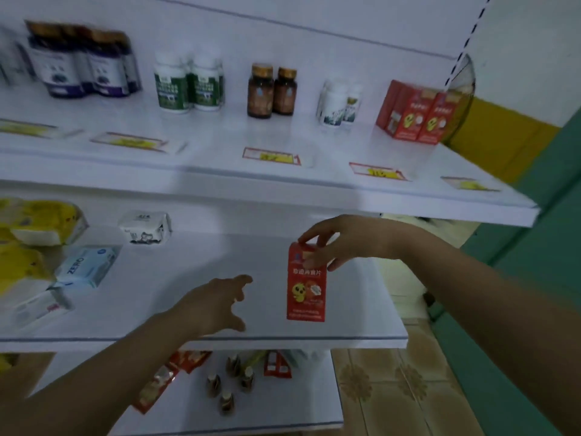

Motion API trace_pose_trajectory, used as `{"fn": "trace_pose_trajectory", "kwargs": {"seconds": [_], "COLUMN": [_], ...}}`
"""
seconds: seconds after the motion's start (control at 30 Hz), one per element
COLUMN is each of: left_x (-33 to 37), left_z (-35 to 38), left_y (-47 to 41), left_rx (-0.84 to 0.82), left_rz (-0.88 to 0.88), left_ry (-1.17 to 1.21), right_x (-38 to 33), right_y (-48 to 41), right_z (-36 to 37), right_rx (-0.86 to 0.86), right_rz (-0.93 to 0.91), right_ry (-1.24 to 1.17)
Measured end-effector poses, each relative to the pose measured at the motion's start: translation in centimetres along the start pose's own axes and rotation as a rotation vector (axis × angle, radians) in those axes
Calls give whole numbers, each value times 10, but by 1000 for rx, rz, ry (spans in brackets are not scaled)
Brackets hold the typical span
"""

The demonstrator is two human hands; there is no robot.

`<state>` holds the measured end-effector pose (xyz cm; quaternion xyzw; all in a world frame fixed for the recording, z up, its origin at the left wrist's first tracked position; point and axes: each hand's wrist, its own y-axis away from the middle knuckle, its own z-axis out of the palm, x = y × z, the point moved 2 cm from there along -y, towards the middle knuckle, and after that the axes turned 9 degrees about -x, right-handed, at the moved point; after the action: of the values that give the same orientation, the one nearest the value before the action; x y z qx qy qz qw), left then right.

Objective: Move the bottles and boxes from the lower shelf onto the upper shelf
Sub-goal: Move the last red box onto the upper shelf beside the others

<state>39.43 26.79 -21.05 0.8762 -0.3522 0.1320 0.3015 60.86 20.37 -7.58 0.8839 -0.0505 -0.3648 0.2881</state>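
White shelving fills the view, and the right hand (345, 243) has its fingers (309, 237) pinched round the top of a red box (305, 286) standing upright on the lower shelf (176, 272). Left hand (213, 305) hovers beside it, fingers spread, holding nothing. Up on the upper shelf (220, 171), bottles (272, 89) and two red boxes (415, 113) stand in a row.

On the upper shelf (220, 171) a row of bottle pairs (176, 83) runs leftward, with two boxes (415, 113) at its right end. Price tags (272, 156) lie before them near the front edge. On the lower shelf (188, 309) packets (88, 265) sit at left; one upright box (306, 283) stands right, the right hand (339, 243) on its top, the left hand (217, 305) beside it. Below lie what seem small bottles (229, 385).
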Motion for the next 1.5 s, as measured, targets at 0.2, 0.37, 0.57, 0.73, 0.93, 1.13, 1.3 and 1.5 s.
{"fn": "trace_pose_trajectory", "kwargs": {"seconds": [0.2, 0.37, 0.57, 0.73, 0.93, 1.13, 1.3, 1.5], "left_x": [9, 45, 85, 103, 131, 211, 270, 285], "left_z": [-44, -68, -82, -86, -86, -117, -177, -226], "left_y": [31, 35, 28, 11, -6, 0, -9, -50], "left_rx": [87, 110, 97, 18, -59, -65, 163, 400], "left_rz": [-23, 51, 157, 221, 295, 423, 413, 161], "left_ry": [-143, -233, -307, -332, -347, -268, -92, -204], "right_x": [-41, -65, -73, -64, -39, -7, 22, 53], "right_y": [87, 149, 194, 210, 203, 175, 142, 107], "right_z": [-24, -53, -82, -110, -144, -184, -229, -271], "right_rx": [25, 226, 403, 543, 684, 677, 643, 579], "right_rz": [46, 2, -28, 12, 60, 58, 19, -25], "right_ry": [145, 161, 87, 58, 76, 82, 119, 185]}}
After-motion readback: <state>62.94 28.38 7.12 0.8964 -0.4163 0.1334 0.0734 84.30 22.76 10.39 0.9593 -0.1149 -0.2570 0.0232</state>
